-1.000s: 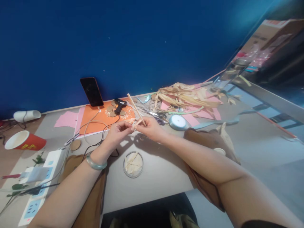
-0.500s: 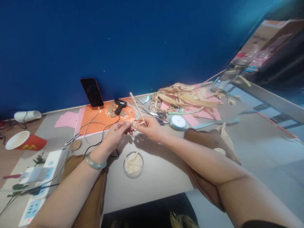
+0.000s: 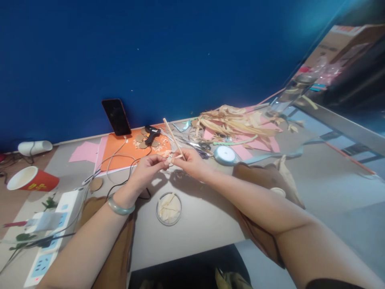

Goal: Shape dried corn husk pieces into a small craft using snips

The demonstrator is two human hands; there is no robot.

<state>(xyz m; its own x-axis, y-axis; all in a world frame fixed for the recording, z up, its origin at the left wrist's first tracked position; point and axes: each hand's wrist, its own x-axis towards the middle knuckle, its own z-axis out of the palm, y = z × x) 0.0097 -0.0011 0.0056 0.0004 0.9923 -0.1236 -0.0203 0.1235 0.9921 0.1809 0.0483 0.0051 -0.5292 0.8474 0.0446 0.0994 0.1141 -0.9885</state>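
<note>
My right hand (image 3: 194, 163) is closed round a thin wooden stick (image 3: 171, 134), which leans up and to the left out of my fingers. At its fingertips there is also a small pale strip (image 3: 178, 157). My left hand (image 3: 149, 167), with a jade-coloured bangle on the wrist, pinches the strip's other end, so both sets of fingertips nearly touch; part of the strip is hidden by them. On the table below my hands stands a round shallow dish (image 3: 157, 213) with pale flat strips (image 3: 169, 207) in it.
Behind my hands, a black glue gun (image 3: 152, 135) lies on orange paper (image 3: 112, 161) near a leaning phone (image 3: 116, 117). Scissors (image 3: 204, 151), a ribbon spool (image 3: 225, 154) and dried husks (image 3: 237, 121) are to the right. A red paper cup (image 3: 45, 179) and power strip (image 3: 64, 206) stand left.
My left fingers have closed in tighter on the pale strip, beside the right fingertips. The wooden stick's top has shifted very slightly left and down.
</note>
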